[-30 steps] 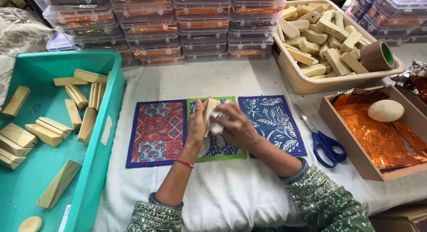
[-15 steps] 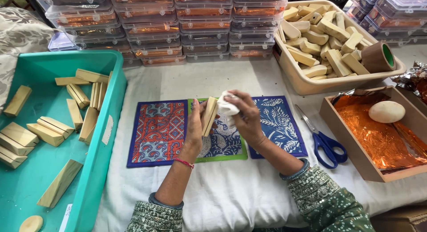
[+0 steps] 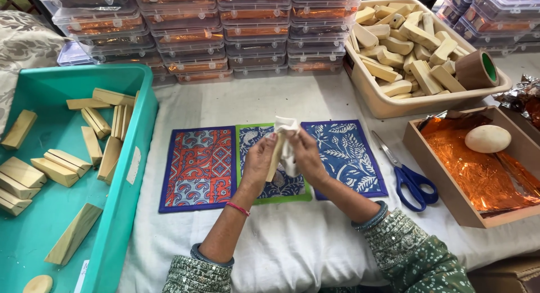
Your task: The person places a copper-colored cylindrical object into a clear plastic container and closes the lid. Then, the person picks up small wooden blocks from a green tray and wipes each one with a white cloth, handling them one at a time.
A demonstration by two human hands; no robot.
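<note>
Wooden block point(image 3: 275, 158): pale, smooth, oblong; held upright above the green mat point(image 3: 279, 187), mid-surface
White cloth point(image 3: 288, 141): soft, crumpled; pressed against the block's right side, bunched over its top
Left hand point(image 3: 258, 165): closed round the block from the left
Right hand point(image 3: 306, 158): fingers pinched on the cloth
Mats: red patterned mat point(image 3: 199, 167) and blue leafy mat point(image 3: 346, 155) laid flat either side; quilted fabric
Teal bin point(image 3: 121, 175): plastic; similar blocks scattered inside
Scissors point(image 3: 408, 177): blue-handled; laid on the white-covered surface point(image 3: 292, 248)
</note>
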